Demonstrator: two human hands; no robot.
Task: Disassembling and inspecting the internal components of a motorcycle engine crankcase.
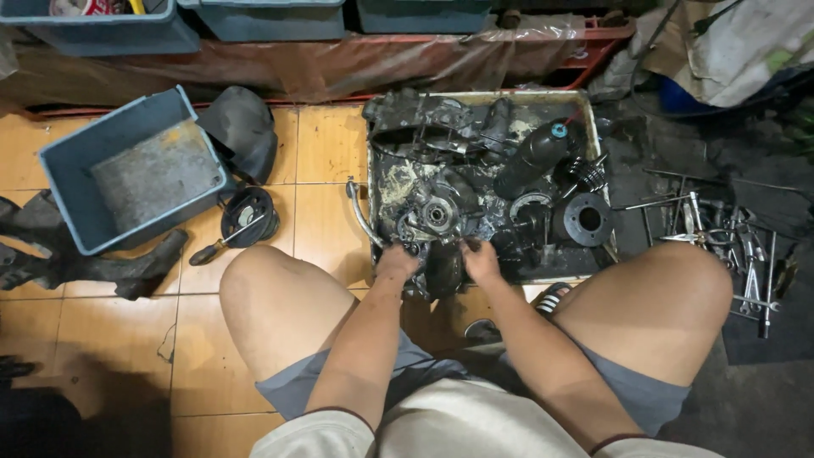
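Grease-black metal is filling the shallow tray, which is sitting on the tan tiled floor straight ahead of the person's bare knees. Both hands are working at the near edge of that tray: the left hand is pressing down on the left side of a dark rounded engine part, and the right hand is pressing on its right side, so the part is sitting between them, half over the tray's near rim. Fingers of both hands are curling onto the part, but whether they are fully clamping it or only steadying it I cannot tell, since oil and shadow are hiding the fingertips.

Inside the tray, just beyond the hands, a round hub with a bright centre is lying among oily casings. Toward the tray's right side a black bottle with a blue cap is lying tilted, and a black ring-shaped piece is resting near the tray's right wall. A curved metal lever is leaning against the tray's left wall.

Left of the tray, a screwdriver is lying by a round black cover, and farther left a blue plastic bin is tilting. Right of the tray, spanners and wrenches are lying scattered on dark ground
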